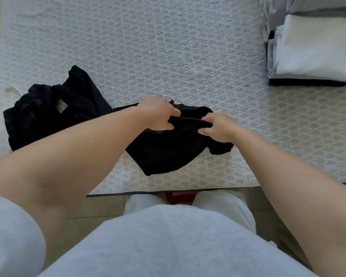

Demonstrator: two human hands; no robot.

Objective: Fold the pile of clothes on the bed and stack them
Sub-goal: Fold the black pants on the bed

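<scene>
Both hands, left hand [158,112] and right hand [216,126], pinched black garment [164,154] edge, likely to spread it | unfolded pile [54,112] left of hands | folded stack [316,50] beyond right

This is a bedroom in a home. A bed [168,47] with a white patterned quilted cover fills most of the view. At its far right corner lies a stack of folded clothes [316,50] in white, grey and dark cloth. On the bed's left side sits a crumpled pile of black clothes [48,114]. Beige tiled floor [100,206] shows below the bed's near edge.
</scene>
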